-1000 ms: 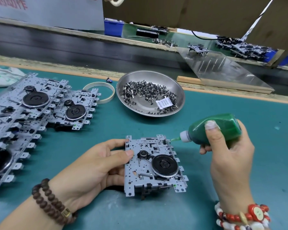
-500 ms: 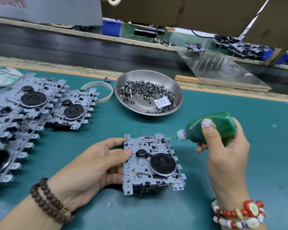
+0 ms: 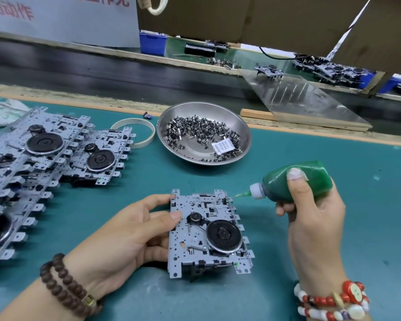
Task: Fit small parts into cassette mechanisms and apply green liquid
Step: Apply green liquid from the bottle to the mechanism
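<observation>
Nozzle tip now touching cassette mechanism (image 3: 206, 232) top-right corner, right hand (image 3: 310, 218) gripping green bottle (image 3: 294, 181), left hand (image 3: 125, 237) pinching mechanism's left edge

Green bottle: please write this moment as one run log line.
right hand: holds green bottle | nozzle at cassette mechanism corner | left hand: steadies it

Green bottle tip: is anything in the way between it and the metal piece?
Nothing visible. The green bottle, gripped by the right hand, has its nozzle tip right at the cassette mechanism's far right corner. The left hand holds the opposite side.
</observation>
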The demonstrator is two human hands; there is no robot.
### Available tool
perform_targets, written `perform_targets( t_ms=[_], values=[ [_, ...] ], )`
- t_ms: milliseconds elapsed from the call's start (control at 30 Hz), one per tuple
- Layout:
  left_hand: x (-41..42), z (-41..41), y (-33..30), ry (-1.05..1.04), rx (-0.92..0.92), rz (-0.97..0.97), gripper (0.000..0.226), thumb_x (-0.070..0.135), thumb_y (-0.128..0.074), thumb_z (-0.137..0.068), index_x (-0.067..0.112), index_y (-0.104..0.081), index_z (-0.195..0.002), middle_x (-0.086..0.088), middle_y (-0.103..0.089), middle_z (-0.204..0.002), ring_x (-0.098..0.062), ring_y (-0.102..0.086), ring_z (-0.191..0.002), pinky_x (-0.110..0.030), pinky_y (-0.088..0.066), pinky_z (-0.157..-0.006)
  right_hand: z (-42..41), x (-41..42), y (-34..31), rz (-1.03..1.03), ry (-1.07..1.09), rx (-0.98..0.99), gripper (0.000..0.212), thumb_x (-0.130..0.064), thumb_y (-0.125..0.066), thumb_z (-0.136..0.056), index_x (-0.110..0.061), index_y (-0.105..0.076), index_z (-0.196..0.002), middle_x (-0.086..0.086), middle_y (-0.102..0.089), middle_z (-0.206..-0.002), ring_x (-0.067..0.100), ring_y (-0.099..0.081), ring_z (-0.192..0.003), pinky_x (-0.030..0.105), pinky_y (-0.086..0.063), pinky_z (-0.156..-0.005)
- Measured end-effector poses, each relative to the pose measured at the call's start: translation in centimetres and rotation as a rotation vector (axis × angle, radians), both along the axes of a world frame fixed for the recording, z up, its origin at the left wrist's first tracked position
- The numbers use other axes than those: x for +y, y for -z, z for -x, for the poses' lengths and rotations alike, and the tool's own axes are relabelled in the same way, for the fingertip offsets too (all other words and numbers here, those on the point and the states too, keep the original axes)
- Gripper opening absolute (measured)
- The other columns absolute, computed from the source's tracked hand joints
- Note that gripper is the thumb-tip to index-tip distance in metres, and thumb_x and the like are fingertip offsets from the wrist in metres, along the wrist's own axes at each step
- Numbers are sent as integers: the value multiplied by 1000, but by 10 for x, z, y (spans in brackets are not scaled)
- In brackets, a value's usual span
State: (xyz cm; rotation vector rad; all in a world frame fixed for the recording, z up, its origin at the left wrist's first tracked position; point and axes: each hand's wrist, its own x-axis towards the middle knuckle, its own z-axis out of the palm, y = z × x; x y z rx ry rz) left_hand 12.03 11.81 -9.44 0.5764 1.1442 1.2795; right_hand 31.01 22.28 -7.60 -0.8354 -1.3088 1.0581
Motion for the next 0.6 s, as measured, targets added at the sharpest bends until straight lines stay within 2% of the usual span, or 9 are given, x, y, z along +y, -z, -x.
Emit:
perform_targets(
  t_ms=[133, 200, 333, 467, 600],
  values=[
    [0, -6, 0, -43, 57, -53, 47, 20, -64, -66, 17, -58, -112, -20, -68, -86, -17, -62, -52, -22, -49, -41, 3, 0, -1, 173, -64, 109, 22, -33, -70, -75, -16, -55, -77, -7, -58, -61, 3, -44, -45, 15, -42, -43],
    [0, -9, 1, -60, 110, -78, 48, 20, -62, -68, 19, -55, -116, -18, -65, -84, -20, -63, -54, -23, -50, -43, 5, -2, -1, 245, -106, 139, 24, -35, -62, -68, -15, -55, -77, -6, -56, -58, 2, -42, -41, 15, -43, -41],
    [0, -10, 4, -61, 149, -87, 48, 22, -61, -70, 22, -54, -117, -18, -67, -87, -21, -66, -59, -23, -51, -44, 9, -5, 0, 255, -145, 90, 24, -37, -60, -66, -16, -54, -75, -7, -56, -56, 1, -41, -39, 16, -45, -43],
    [-1, -11, 6, -27, 221, -95, 45, 28, -57, -73, 30, -49, -117, -12, -71, -91, -17, -68, -65, -22, -51, -46, 11, -6, 2, 252, -151, 26, 32, -47, -63, -62, -18, -55, -72, -8, -54, -59, 1, -40, -43, 14, -45, -47],
    [-1, -12, 8, -13, 270, -94, 34, 22, -51, -86, 34, -47, -118, -7, -72, -92, -15, -69, -68, -21, -51, -49, 12, -4, 3, 287, -131, 18, 33, -46, -62, -63, -15, -54, -73, -2, -50, -63, 2, -40, -46, 12, -43, -47]
  ],
)
